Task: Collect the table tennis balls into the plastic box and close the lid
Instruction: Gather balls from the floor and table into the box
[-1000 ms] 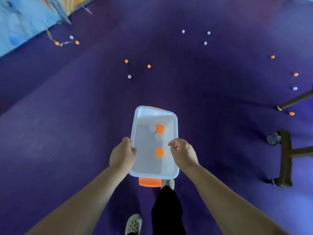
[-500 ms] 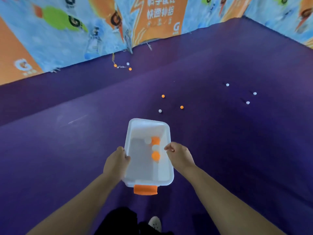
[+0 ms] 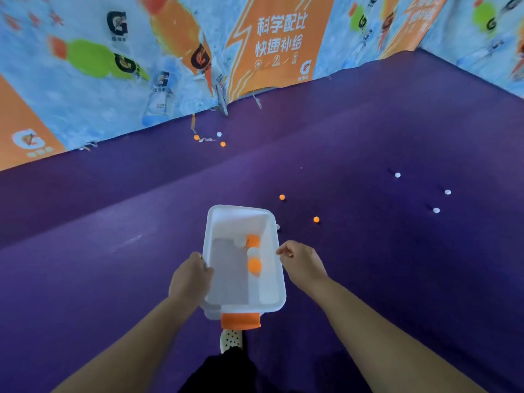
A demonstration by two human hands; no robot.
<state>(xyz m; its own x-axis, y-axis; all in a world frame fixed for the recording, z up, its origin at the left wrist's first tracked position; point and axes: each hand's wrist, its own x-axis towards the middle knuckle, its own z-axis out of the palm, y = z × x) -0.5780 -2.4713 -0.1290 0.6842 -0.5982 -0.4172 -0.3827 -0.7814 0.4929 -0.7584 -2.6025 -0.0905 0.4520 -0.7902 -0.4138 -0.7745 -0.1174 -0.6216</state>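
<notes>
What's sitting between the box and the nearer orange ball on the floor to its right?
In the head view, one white ball lies there, partly hidden behind the box rim, short of the orange ball; otherwise bare purple floor.

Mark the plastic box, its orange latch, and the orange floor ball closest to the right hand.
plastic box [image 3: 241, 222]: head view, far inner wall.
orange latch [image 3: 240, 321]: head view, middle of its face.
orange ball [image 3: 316, 219]: head view, centre of the ball.

box [image 3: 241, 219] nearer the scattered balls [image 3: 316, 219]
</notes>
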